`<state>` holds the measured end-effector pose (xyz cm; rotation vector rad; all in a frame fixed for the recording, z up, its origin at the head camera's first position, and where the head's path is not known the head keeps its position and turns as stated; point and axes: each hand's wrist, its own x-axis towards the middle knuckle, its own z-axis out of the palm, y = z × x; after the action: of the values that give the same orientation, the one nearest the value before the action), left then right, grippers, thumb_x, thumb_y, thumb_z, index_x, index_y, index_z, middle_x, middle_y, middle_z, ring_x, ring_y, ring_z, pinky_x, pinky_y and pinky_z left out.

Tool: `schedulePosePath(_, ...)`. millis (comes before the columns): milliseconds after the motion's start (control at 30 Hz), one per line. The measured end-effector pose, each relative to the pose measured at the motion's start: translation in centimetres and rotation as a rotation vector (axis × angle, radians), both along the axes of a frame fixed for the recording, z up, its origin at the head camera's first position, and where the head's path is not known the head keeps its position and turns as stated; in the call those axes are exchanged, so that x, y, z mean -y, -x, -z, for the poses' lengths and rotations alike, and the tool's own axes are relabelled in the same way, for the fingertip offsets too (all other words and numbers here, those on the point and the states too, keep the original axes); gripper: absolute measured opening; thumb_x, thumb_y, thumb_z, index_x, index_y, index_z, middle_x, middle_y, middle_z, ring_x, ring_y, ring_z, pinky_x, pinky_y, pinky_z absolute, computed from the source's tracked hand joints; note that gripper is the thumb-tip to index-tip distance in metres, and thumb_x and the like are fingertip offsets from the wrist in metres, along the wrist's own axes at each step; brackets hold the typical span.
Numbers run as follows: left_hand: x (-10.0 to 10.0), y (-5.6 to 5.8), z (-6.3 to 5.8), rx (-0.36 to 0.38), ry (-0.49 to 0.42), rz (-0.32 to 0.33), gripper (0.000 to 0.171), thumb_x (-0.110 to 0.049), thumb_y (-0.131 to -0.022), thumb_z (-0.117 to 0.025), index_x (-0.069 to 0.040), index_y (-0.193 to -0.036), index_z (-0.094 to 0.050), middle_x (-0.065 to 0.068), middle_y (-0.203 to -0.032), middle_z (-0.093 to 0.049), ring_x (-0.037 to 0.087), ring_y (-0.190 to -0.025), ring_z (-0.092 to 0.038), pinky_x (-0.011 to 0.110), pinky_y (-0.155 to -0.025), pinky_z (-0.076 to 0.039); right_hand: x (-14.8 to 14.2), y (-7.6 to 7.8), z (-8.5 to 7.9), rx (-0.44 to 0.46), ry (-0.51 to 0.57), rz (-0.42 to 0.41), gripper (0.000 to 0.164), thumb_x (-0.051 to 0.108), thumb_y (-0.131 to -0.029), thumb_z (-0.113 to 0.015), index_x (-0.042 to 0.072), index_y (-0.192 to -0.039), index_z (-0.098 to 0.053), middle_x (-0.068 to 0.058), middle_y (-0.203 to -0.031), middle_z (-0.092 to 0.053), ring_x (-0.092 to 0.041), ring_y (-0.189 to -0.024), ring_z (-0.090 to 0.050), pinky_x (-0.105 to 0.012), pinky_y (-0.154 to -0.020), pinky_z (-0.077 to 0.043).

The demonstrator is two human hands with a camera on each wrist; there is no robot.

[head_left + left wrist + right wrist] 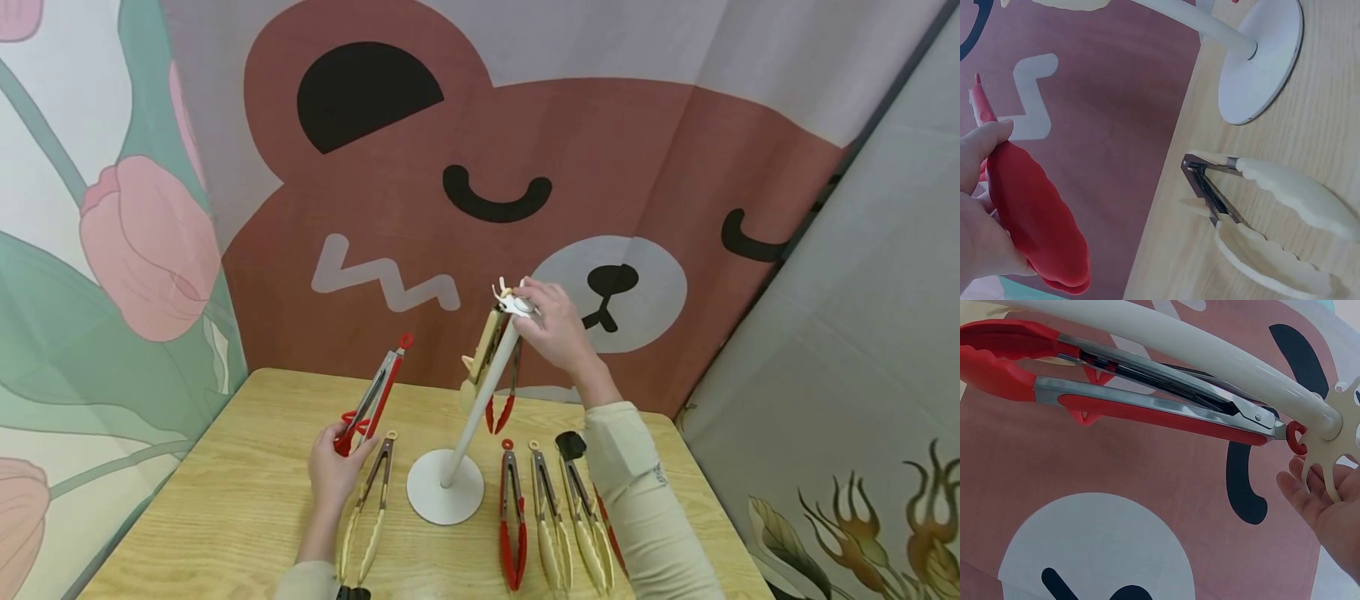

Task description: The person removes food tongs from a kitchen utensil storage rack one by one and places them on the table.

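My left hand grips a pair of red-and-metal tongs by the lower part, with its red ring pointing up; the red scalloped heads hang below the hand in the left wrist view. My right hand holds the pale hook piece on top of a white stand, fingers against its prongs. From that piece hang red tongs, their red ring on a hook, and cream tongs on the other side of the pole.
The stand's round base rests on the wooden table. Cream tongs lie spread left of it. To its right lie red tongs, cream tongs and cream tongs with a black end. A bear-print curtain hangs behind.
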<state>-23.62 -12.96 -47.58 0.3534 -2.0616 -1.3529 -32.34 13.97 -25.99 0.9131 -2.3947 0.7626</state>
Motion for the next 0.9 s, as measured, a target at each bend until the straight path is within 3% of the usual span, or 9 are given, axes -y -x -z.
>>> schedulePosePath(367, 1.0, -0.2, 1.8, 0.081, 0.003, -0.031, 0.046, -0.011, -0.067, -0.076, 0.012, -0.100, -0.055, 0.026, -0.093, -0.054, 0.034, -0.078, -0.050, 0.040, -0.066, -0.038, 0.1, -0.1, 0.0, -0.007, 0.000, -0.003, 0.042, 0.022, -0.081, -0.047, 0.002, -0.116, -0.057, -0.014, -0.130, -0.045, -0.027, -0.114, -0.041, -0.046, -0.084, -0.038)
schedulePosePath(633, 1.6, -0.8, 2.2, 0.161, -0.007, -0.043, 0.048, -0.013, -0.069, -0.075, 0.011, -0.104, -0.053, 0.025, -0.092, -0.053, 0.034, -0.080, -0.048, 0.041, -0.067, -0.037, 0.1, -0.1, -0.1, -0.008, -0.009, 0.005, 0.042, 0.022, -0.081, -0.047, 0.002, -0.116, -0.057, -0.014, -0.130, -0.045, -0.027, -0.114, -0.041, -0.045, -0.082, -0.039)
schedulePosePath(900, 1.9, -1.2, 2.6, 0.169, 0.004, -0.067, 0.048, -0.012, -0.070, -0.075, 0.013, -0.103, -0.052, 0.028, -0.095, -0.052, 0.037, -0.083, -0.048, 0.046, -0.071, -0.037, 0.1, 0.0, -0.1, -0.008, -0.005, 0.002, 0.041, 0.021, -0.080, -0.047, 0.002, -0.114, -0.058, -0.014, -0.130, -0.045, -0.027, -0.115, -0.040, -0.046, -0.083, -0.038)
